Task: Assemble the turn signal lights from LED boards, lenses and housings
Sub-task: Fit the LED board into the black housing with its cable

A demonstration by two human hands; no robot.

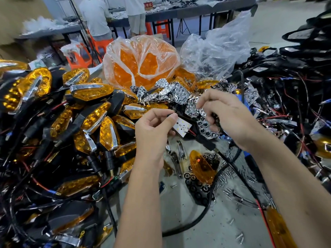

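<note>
1. Workshop floor behind held long tables with two people standing at them; nearer, a grey work surface was crowded with parts.
2. Left side: a large heap of finished lights, amber lenses on black housings, wires trailing.
3. Right side: a tangle of black housings with wires.
4. Centre back: a clear bag of amber lenses, beside it a crumpled empty-looking bag.
5. In front of the bags: a pile of shiny reflectors.
6. Near the forearms: one loose amber lens and scattered screws.
7. Left hand pinched a small white LED board between thumb and forefinger, held above the surface, between the two hands.
8. Right hand was curled around something dark at the board's wire end, probably a housing; blur left it unclear what.
9. Judgement: board is light, thin and stiff; its soldered red and black leads look fragile. Best held by the edges, not the LED face, and not pulled by the wires.
</note>
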